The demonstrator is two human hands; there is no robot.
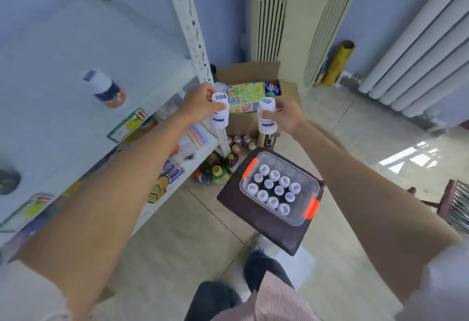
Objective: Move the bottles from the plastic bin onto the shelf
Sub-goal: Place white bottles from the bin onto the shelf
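Note:
My left hand [197, 102] grips a white-capped bottle [220, 112] by its top, held upright in the air beside the shelf's upright post. My right hand [286, 115] grips a second bottle [266, 117] of the same kind, a little to the right. Below them a clear plastic bin [308, 181] with orange latches sits on a dark stool [256, 221] and holds several white-capped bottles [275, 190]. One bottle [107, 88] with an orange base stands on the white shelf [63, 49] at the left.
A white perforated shelf post [195, 33] rises at the shelf's corner. An open cardboard box [251, 84] with cans and packets stands behind. Several bottles [228, 158] crowd the floor by the post. A radiator [418, 54] lines the right wall. Lower shelves hold packets.

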